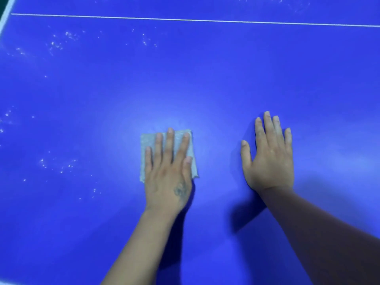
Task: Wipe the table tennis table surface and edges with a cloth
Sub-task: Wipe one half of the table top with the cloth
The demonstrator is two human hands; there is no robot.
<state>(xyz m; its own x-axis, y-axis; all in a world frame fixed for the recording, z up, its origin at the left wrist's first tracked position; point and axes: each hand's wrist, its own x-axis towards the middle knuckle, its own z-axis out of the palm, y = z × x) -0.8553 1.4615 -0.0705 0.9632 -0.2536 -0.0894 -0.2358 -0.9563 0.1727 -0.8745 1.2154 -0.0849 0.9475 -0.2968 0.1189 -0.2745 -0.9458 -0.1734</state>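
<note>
A blue table tennis table [205,79] fills the view. A folded pale grey cloth [148,140] lies flat on it below the centre. My left hand [168,173] presses down on the cloth with straight, spread fingers and covers most of it. My right hand [269,159] rests flat on the bare blue surface to the right of the cloth, palm down, fingers straight, holding nothing. A clear gap separates the two hands.
A thin white line [185,19] crosses the table near the top. The white edge band [7,13] shows at the top left corner. White dust specks [61,41] lie scattered over the left part of the surface, and more specks [61,164] lie left of the cloth.
</note>
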